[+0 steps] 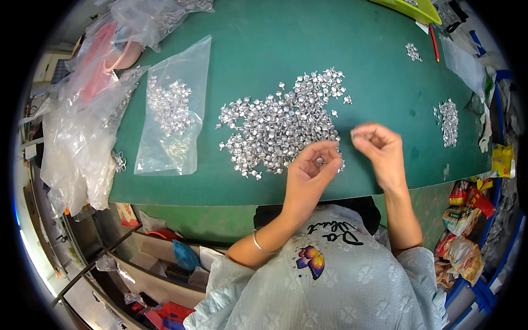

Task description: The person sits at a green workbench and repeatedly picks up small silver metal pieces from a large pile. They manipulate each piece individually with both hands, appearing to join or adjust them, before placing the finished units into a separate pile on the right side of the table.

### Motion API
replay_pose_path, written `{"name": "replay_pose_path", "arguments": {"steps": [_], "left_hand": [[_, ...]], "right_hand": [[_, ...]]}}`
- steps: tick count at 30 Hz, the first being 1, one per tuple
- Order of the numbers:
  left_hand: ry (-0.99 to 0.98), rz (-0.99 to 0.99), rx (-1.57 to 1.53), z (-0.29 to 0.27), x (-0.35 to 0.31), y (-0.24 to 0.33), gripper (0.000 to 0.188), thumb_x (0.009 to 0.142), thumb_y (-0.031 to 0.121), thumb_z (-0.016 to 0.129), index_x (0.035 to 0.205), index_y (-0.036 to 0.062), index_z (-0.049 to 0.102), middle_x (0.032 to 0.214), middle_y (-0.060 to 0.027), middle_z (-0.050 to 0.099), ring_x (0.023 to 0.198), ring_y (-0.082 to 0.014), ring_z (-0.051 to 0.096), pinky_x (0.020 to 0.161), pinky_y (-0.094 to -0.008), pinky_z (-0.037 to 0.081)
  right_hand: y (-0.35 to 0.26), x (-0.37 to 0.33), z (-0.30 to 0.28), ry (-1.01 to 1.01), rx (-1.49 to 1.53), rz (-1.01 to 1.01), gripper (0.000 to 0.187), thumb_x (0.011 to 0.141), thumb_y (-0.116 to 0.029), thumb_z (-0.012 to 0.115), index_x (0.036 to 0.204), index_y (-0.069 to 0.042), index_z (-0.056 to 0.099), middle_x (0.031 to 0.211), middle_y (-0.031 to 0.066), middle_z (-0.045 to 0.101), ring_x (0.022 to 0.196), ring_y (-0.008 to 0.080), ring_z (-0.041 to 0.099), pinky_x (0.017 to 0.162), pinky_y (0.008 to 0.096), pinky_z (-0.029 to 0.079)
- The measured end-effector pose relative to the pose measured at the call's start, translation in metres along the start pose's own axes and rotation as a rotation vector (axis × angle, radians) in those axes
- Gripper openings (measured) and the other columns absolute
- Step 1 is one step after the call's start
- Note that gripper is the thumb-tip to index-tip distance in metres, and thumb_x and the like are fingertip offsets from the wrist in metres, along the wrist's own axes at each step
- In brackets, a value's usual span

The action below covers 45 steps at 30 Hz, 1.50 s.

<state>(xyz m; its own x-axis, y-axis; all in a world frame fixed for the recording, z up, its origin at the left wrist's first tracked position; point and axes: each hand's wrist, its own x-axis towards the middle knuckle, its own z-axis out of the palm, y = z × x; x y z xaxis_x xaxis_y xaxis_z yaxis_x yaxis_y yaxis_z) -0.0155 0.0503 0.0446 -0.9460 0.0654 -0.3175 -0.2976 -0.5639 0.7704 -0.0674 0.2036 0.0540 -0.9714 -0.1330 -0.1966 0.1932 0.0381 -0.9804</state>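
Our left hand [309, 171] and right hand [380, 147] curl narrowly, contents unclear; ahead, most metal studs [275, 129] seem unhandled, smaller heaps [450, 124] rightward perhaps set aside.

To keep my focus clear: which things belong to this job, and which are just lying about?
Likely in use: pile of metal pieces by the left hand; clear bag of similar pieces.
Likely lying about: red pencil; pink basket; blue bag.

Downward fisheye view from head height
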Motion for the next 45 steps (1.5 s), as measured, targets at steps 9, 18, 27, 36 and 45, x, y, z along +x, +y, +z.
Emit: {"name": "replay_pose_path", "arguments": {"steps": [9, 18, 27, 36, 45], "left_hand": [[-0.079, 0.338, 0.338, 0.010, -0.007, 0.005, 0.025, 0.073, -0.010, 0.063, 0.097, -0.0010, 0.062, 0.093, -0.0029, 0.053, 0.063, -0.0035, 0.041, 0.056, -0.0166, 0.036], [-0.096, -0.062, 0.037, 0.005, -0.011, 0.010, 0.018, 0.080, -0.002, 0.060, 0.098, 0.0000, 0.063, 0.080, 0.0024, 0.057, 0.061, -0.0003, 0.039, 0.050, -0.0156, 0.032], [-0.061, -0.033, 0.078, 0.014, -0.019, 0.018, 0.019, 0.082, -0.002, 0.057, 0.100, -0.0017, 0.062, 0.077, 0.0021, 0.055, 0.061, 0.0005, 0.039, 0.049, -0.0154, 0.030], [-0.200, -0.359, -0.493, 0.010, -0.016, 0.011, 0.018, 0.085, 0.007, 0.059, 0.100, -0.0024, 0.059, 0.081, -0.0011, 0.057, 0.060, -0.0029, 0.041, 0.053, -0.0188, 0.034], [-0.065, 0.163, -0.017, 0.022, -0.024, 0.022, 0.020, 0.080, -0.008, 0.058, 0.099, -0.0032, 0.058, 0.089, -0.0035, 0.057, 0.065, -0.0020, 0.043, 0.057, -0.0162, 0.037]], "right_hand": [[-0.006, -0.035, 0.016, -0.001, 0.185, -0.007, 0.003, 0.080, -0.001, 0.063, 0.079, 0.001, 0.061, 0.076, 0.0042, 0.062, 0.070, 0.0070, 0.056, 0.063, 0.0191, 0.044], [-0.013, -0.038, 0.016, 0.078, -0.070, -0.264, 0.007, 0.075, 0.001, 0.066, 0.076, 0.001, 0.059, 0.069, 0.0031, 0.059, 0.062, 0.0078, 0.046, 0.056, 0.0219, 0.038], [-0.024, -0.037, 0.023, 0.148, -0.349, -0.507, 0.012, 0.068, 0.005, 0.067, 0.078, 0.002, 0.061, 0.075, 0.0090, 0.058, 0.066, 0.0161, 0.053, 0.057, 0.0250, 0.040], [-0.024, -0.038, 0.021, 0.055, -0.338, -0.681, 0.013, 0.068, 0.009, 0.063, 0.079, 0.004, 0.060, 0.079, 0.0122, 0.057, 0.068, 0.0203, 0.053, 0.059, 0.0281, 0.042], [-0.026, -0.037, 0.022, 0.167, -0.581, -0.755, 0.013, 0.068, 0.002, 0.066, 0.078, 0.001, 0.057, 0.074, 0.0095, 0.058, 0.069, 0.0229, 0.054, 0.065, 0.0313, 0.038]]}}
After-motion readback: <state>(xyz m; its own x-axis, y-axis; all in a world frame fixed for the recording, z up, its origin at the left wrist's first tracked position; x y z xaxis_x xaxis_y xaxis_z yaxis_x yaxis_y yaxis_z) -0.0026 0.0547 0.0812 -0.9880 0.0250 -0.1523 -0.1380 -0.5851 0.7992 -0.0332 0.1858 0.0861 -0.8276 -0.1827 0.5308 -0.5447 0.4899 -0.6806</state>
